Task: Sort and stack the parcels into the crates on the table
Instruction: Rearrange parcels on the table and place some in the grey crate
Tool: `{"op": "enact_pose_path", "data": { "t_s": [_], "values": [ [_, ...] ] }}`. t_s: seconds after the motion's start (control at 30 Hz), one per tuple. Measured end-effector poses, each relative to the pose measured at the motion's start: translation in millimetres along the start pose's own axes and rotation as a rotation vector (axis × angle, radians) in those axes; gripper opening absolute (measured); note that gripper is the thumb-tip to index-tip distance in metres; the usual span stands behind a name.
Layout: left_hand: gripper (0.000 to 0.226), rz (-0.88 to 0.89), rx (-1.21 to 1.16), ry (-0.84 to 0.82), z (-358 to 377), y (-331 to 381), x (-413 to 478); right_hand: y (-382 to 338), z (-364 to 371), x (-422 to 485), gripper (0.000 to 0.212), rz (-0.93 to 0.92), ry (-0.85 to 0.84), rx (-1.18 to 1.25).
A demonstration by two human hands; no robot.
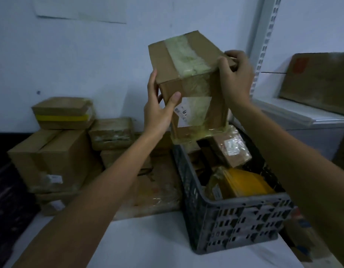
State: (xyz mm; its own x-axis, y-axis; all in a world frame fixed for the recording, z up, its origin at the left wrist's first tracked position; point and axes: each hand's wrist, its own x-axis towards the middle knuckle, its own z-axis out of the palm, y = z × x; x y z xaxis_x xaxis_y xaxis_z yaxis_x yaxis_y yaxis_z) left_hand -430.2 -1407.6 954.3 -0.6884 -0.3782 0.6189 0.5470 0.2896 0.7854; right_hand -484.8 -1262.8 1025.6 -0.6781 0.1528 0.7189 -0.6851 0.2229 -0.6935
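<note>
A: Tall taped parcel (188, 82), up off the bench (157, 244), tilted, gripped from both sides.
B: Left hand (159, 111)?
A: Wrapped round the near left edge. Thumb flat on the front face beside the white label (192, 105), fingers (152, 80) curled up the left side.
B: Right hand (235, 80)?
A: Clamped over the top right corner, fingers curled onto it, thumb on the near edge by the tape strip.
B: Below the fingers?
A: Grey slotted crate (235, 219), straight under the right hand. Parcel's bottom end over the crate's far rim; touching the contents or just clear, cannot tell. Inside, a small film-wrapped box (229, 149) right under the parcel, and a yellow packet (242, 182) further toward the near wall.
B: Left of the left hand?
A: Stack of brown cartons (51, 157) on the bench against the wall, well apart from the fingers. On top, a flat box with a yellow tape band (62, 113). More small boxes between stack and crate, blurred.
</note>
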Motion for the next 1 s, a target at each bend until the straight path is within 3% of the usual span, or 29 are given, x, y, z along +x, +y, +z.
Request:
{"op": "enact_pose_path", "data": {
  "t_s": [0.33, 0.57, 0.77, 1.0],
  "values": [
    [0.073, 0.183, 0.382, 0.417, -133, 50, -39, -63, 125, -47, 0.028, 0.032, -0.345, 0.523],
    [0.087, 0.172, 0.709, 0.662, -150, 76, -109, -79, 156, -109, 0.029, 0.061, -0.663, 0.685],
    [0.088, -0.031, 0.887, 0.708, -152, 41, -180, -65, 157, -158, 0.027, 0.173, -0.848, 0.693],
    [0.081, -0.293, 0.856, 0.669, -139, -4, -236, 9, 160, -218, 0.032, 0.362, -0.983, 0.453]
  ]
}}
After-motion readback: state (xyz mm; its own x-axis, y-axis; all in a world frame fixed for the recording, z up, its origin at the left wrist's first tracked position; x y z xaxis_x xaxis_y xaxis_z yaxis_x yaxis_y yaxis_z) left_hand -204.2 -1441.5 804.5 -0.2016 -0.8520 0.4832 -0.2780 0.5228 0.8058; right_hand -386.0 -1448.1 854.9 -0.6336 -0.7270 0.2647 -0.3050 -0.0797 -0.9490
